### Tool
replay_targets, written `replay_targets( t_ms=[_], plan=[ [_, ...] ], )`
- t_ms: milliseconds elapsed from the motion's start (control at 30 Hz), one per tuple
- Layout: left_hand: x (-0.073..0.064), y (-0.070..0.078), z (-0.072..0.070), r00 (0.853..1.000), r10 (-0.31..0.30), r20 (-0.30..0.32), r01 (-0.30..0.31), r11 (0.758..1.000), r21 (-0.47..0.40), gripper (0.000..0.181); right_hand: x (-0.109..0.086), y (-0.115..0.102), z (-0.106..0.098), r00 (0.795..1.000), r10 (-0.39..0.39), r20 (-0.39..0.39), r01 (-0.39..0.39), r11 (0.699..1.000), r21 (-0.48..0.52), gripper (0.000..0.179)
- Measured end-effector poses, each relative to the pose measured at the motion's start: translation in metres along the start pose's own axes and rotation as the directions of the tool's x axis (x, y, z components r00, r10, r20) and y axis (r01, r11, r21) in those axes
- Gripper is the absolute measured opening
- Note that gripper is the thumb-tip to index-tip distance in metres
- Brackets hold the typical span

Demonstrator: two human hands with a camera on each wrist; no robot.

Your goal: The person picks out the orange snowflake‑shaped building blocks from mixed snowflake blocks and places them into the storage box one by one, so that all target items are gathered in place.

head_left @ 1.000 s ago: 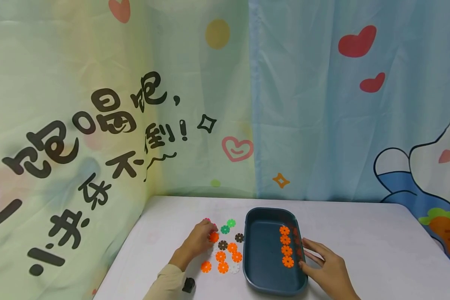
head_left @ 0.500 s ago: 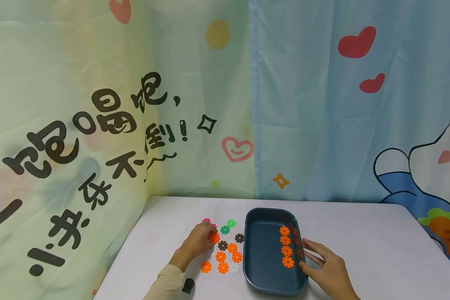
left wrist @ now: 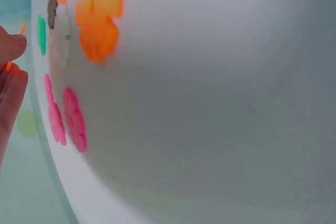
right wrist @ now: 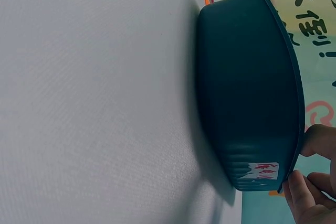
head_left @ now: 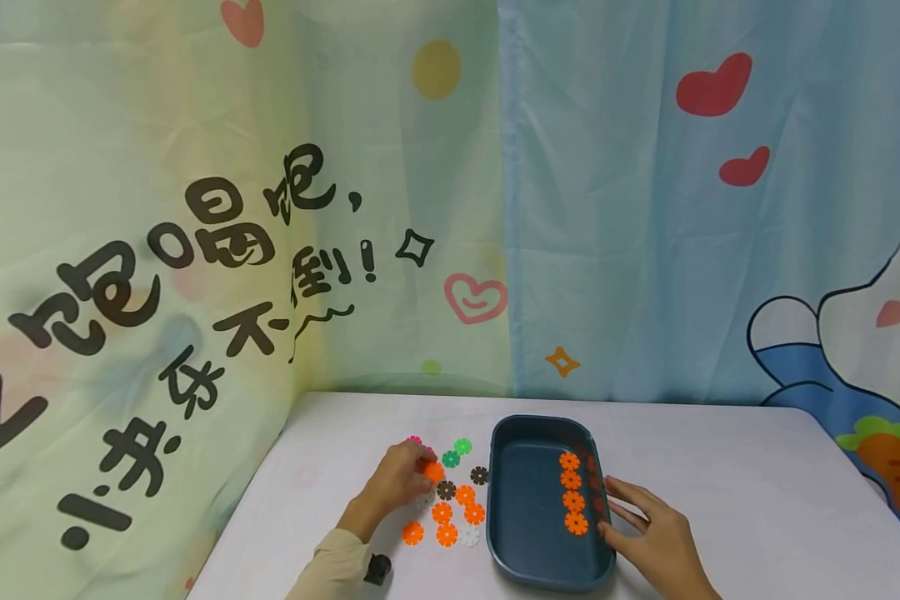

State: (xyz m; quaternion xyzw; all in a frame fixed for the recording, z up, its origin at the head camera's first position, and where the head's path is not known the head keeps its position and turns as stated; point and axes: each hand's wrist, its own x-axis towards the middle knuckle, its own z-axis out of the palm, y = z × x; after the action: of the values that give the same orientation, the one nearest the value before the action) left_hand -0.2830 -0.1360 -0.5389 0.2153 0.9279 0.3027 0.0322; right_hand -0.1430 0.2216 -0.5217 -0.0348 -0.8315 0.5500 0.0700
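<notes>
My left hand (head_left: 399,479) pinches an orange notched disc (head_left: 434,472) above the left part of the table. In the left wrist view that disc (left wrist: 23,28) shows edge-on between thumb and fingertip. Around the hand lie several loose discs: pink ones (left wrist: 74,119), two green ones (head_left: 451,459), dark brown ones (head_left: 446,490), orange ones (head_left: 447,534) and a white one (head_left: 469,536). A dark blue tray (head_left: 527,550) stands right of them; inside, orange discs (head_left: 573,501) form a column along its right side. My right hand (head_left: 656,533) grips the tray's right rim (right wrist: 301,129).
The white table (head_left: 780,500) extends right of the tray. Printed curtains (head_left: 607,208) hang behind and to the left. A small black object (head_left: 378,570) sits beside the left wrist. The tray's outer wall carries a white label (right wrist: 264,171).
My left hand's pinched orange disc has shifted slightly to the right and upward, and its tilt has changed. The right hand and the tray stay put.
</notes>
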Motion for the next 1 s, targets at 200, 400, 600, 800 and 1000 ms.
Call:
replay_targets(
  t_ms=[200, 400, 600, 800, 1000],
  plan=[
    [-0.002, 0.006, -0.005, 1.0, 0.0, -0.023, -0.002, 0.995, -0.1, 0.03, 0.001, 0.0, 0.0, 1.0, 0.014, 0.002, -0.014, 1.0, -0.013, 0.067],
    [-0.005, 0.011, -0.006, 0.997, 0.014, -0.08, -0.028, 0.985, -0.169, 0.03, 0.001, 0.001, 0.001, 0.999, 0.038, 0.009, -0.038, 0.999, -0.009, 0.068],
    [-0.006, 0.02, -0.006, 0.992, 0.039, -0.123, -0.067, 0.97, -0.233, 0.028, 0.002, 0.001, 0.001, 0.999, 0.041, 0.006, -0.041, 0.999, -0.001, 0.068],
    [-0.007, 0.033, -0.006, 0.988, 0.052, -0.145, -0.093, 0.952, -0.293, 0.027, 0.001, -0.001, 0.001, 0.999, 0.052, 0.01, -0.052, 0.999, 0.009, 0.068],
    [-0.006, 0.044, -0.002, 0.987, 0.061, -0.149, -0.108, 0.938, -0.33, 0.028, 0.001, -0.001, 0.001, 0.999, 0.05, 0.01, -0.05, 0.999, 0.01, 0.068]
  ],
)
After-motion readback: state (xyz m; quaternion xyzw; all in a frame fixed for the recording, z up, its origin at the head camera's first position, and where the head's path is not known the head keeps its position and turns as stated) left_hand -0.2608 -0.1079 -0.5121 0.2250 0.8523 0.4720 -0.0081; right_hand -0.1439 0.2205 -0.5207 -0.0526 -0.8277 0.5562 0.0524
